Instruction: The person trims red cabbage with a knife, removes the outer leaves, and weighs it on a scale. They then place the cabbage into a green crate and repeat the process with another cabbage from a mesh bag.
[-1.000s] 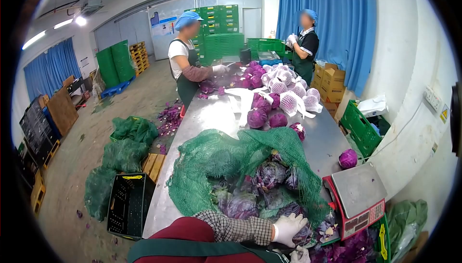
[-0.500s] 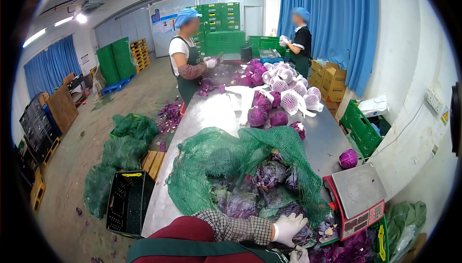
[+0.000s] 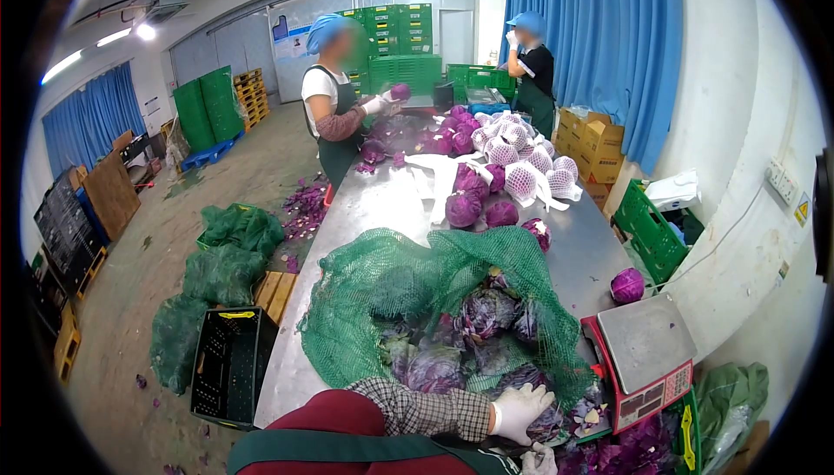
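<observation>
My left hand, in a white glove and checked sleeve, grips a red cabbage at the near edge of the table. Just below it, my right hand, also gloved, is partly cut off by the bottom of the view. Its fingers are curled, and what they hold is hidden. In front of my left arm lies an open green mesh bag with several red cabbages inside, their outer leaves still on. Loose purple leaves fill a green crate to the right of my hands.
A red scale stands at the table's right edge, beside a single cabbage. Trimmed cabbages and net-wrapped ones lie farther along. Two co-workers stand at the far end. A black crate is on the floor left.
My hands have hardly moved. The co-worker at the left now holds up a purple cabbage. The one at the right has raised a gloved hand to the face.
</observation>
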A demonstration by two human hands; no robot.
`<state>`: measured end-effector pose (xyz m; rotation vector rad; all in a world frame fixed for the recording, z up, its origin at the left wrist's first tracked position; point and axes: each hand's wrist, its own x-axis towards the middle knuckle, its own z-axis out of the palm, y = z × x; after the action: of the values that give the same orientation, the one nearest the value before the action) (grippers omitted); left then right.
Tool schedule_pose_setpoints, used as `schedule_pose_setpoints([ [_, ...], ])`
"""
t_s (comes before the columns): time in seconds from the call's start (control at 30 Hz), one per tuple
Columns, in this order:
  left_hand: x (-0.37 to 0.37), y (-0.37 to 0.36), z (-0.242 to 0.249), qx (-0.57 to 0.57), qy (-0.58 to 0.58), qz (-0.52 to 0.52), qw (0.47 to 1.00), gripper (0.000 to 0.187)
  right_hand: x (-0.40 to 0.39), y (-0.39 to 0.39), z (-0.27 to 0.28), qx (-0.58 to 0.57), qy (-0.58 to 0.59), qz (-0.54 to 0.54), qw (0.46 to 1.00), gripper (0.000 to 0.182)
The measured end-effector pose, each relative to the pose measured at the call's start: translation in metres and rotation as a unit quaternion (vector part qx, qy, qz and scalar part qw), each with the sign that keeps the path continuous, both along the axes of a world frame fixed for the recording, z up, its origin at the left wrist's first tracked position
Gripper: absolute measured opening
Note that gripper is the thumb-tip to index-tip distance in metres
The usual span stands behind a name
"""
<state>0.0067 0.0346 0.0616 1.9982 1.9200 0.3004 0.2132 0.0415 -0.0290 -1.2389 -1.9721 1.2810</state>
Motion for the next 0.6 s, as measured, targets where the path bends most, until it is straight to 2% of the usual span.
schedule_pose_setpoints([
  [0.13,-0.0004,-0.0002,0.0021,-0.007,-0.007,-0.002,1.000,0.102,-0.0010,-0.0016,0.0045,-0.041,0.000,-0.017,0.999,0.030],
  [0.43,0.0009,-0.0001,0.0013,-0.009,0.003,-0.001,1.000,0.103,0.0012,-0.0027,0.0038,-0.009,0.021,-0.004,1.000,0.029],
  [0.6,0.0003,0.0006,0.0046,-0.023,-0.003,-0.004,1.000,0.103,0.0021,-0.0015,0.0013,-0.027,0.015,-0.004,1.000,0.029],
])
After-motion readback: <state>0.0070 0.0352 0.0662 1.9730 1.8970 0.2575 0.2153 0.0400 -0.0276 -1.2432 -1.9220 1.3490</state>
